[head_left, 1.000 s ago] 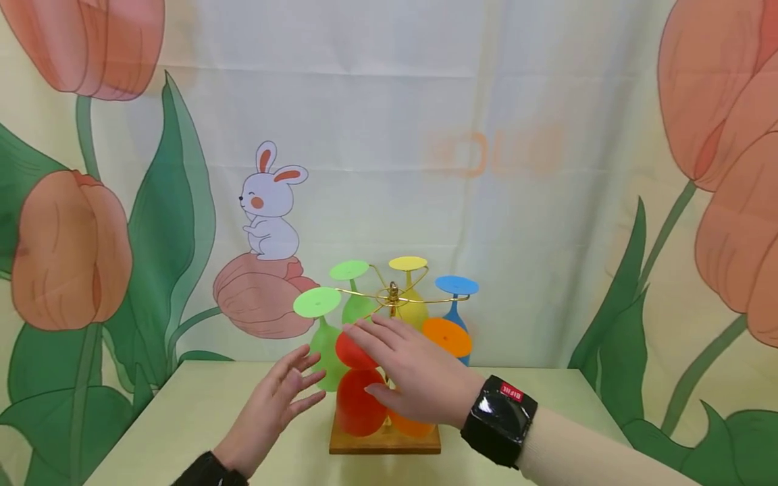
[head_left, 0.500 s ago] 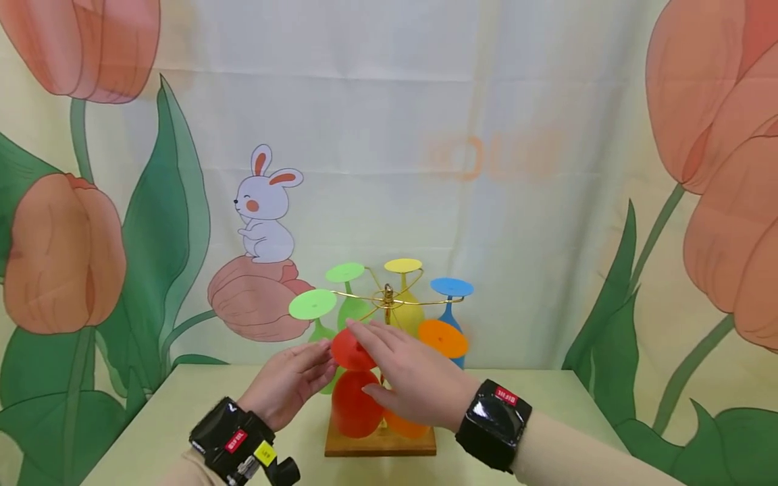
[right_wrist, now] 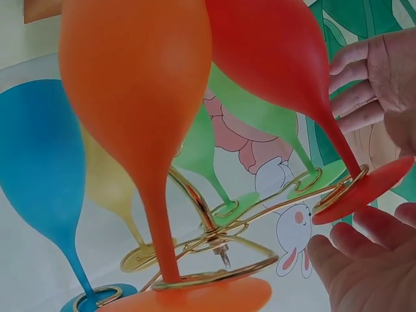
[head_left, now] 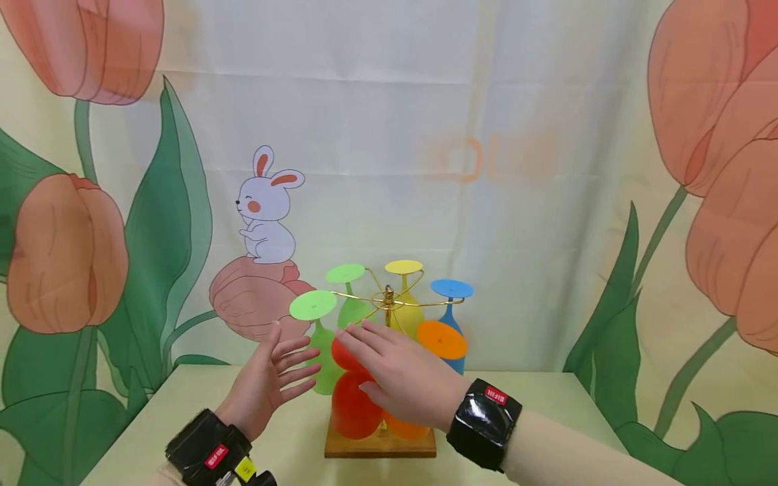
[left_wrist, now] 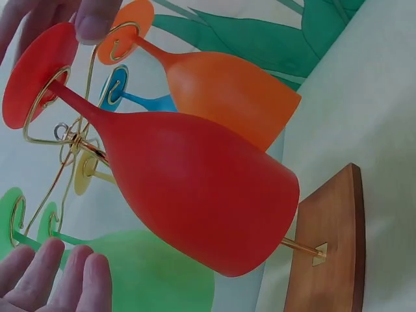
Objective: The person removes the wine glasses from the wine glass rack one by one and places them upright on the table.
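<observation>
In the head view a gold wire rack (head_left: pixel 389 297) holds several coloured wine glasses upside down by their feet. My right hand (head_left: pixel 401 374) lies with straight fingers over the foot of the red glass (head_left: pixel 357 405), partly covering it. The right wrist view has its fingertips (right_wrist: pixel 377 227) beside that red foot; whether they touch it I cannot tell. My left hand (head_left: pixel 264 385) is raised left of the red glass, fingers spread, holding nothing. Its fingertips (left_wrist: pixel 65 276) overlap a green glass (left_wrist: pixel 156 266) in the left wrist view.
An orange glass (head_left: pixel 442 339), a blue glass (head_left: pixel 452 289), a yellow glass (head_left: pixel 404 268) and two green ones hang around the rack. Its wooden base (head_left: pixel 379 445) stands on a pale tabletop (head_left: pixel 523 425). Behind hangs a curtain (head_left: pixel 516 229) printed with tulips and a rabbit.
My left hand came right to the red glass's foot half a second ago, and is now back to the left with fingers spread. My right hand has barely moved.
</observation>
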{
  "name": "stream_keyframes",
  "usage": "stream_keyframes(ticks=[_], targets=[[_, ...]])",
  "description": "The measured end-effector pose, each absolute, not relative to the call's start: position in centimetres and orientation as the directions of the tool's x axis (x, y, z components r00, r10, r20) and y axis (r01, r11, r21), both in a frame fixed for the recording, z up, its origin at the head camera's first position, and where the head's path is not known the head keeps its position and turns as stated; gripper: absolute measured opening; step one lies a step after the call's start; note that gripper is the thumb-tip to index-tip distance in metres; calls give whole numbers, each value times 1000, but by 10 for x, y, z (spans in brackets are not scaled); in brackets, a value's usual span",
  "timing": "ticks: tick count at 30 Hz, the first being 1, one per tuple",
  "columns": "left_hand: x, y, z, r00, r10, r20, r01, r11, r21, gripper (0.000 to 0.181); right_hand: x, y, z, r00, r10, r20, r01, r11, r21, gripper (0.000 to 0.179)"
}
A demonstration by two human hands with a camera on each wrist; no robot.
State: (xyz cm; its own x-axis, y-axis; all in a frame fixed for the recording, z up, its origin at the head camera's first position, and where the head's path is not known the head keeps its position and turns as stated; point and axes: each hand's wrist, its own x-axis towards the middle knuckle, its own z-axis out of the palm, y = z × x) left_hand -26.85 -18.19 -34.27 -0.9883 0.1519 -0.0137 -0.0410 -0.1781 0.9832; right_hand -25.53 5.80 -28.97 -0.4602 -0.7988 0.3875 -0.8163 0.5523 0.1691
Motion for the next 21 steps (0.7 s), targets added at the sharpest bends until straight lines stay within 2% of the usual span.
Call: stream_keyframes(ticks=[4,12,21], targets=[[-268,-188,-346,-991,131,-26,-51,-194,980,86,-255,53,-291,-462,-800,384,-800,562,209,69],[-270,-199,-363,-989,27,-149,-151,-210,966,92,-253,43,-289,-494,-802,335,-762,585,277,60],[-267,-206,-374,-985,27,-173,-175,-188,966,95,-262,29,-279,-541,-778,320,-749,619,236,63]])
